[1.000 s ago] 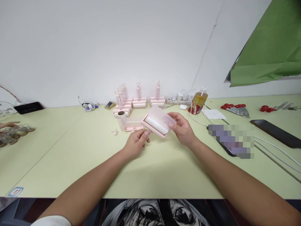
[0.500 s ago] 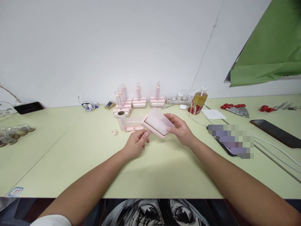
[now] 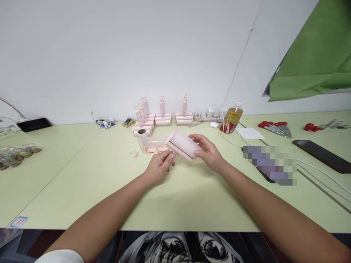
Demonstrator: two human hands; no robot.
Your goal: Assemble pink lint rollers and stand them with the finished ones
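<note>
A pink lint roller (image 3: 183, 145) with its translucent cover folded over the white roll is held over the pale green table (image 3: 82, 182), between both hands. My left hand (image 3: 160, 167) pinches its lower left end, where the handle is hidden behind the fingers. My right hand (image 3: 207, 151) grips the right end, fingers curled over the cover. Just behind on the table lie an open pink roller case (image 3: 155, 145), a bare roll (image 3: 142, 138) and a small pink heart-shaped cap (image 3: 134, 153).
Several assembled pink rollers (image 3: 161, 117) stand near the wall. A drink bottle (image 3: 230, 118), power strip (image 3: 207, 117), red-handled scissors (image 3: 272, 126), phones (image 3: 323, 155) and cables (image 3: 323, 175) lie to the right. Small jars (image 3: 16, 153) sit at the far left.
The translucent cover, open a second ago with the white roll showing, has been folded shut over the roll by my right hand. A person's hand at the far left has gone from view.
</note>
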